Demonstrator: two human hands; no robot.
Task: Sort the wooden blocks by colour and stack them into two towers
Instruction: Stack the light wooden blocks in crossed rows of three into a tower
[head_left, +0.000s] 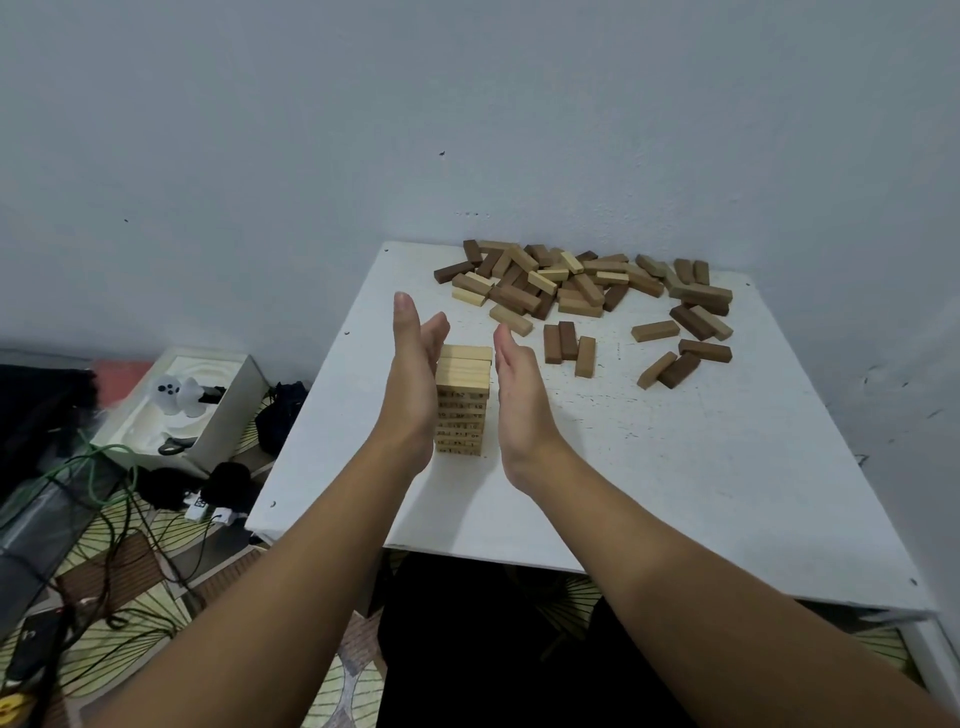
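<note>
While flanking the pale tower (463, 400) between flat, spread left grip (413, 384) and right grip (519, 400), holding nothing, judged light, stiff, loosely stacked and topple-prone: best squared by gentle palm pressure on opposite sides.

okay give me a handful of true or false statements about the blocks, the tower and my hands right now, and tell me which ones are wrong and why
1. A tower of light blocks stands on the white table. True.
2. The left hand and right hand flank the tower with straight fingers. True.
3. The right hand grips a dark block. False: it holds nothing.
4. A second tower of dark blocks is already finished. False: only one tower stands; the dark blocks lie loose.
5. A mixed pile of blocks lies at the far side of the table, near the wall. True.
</note>
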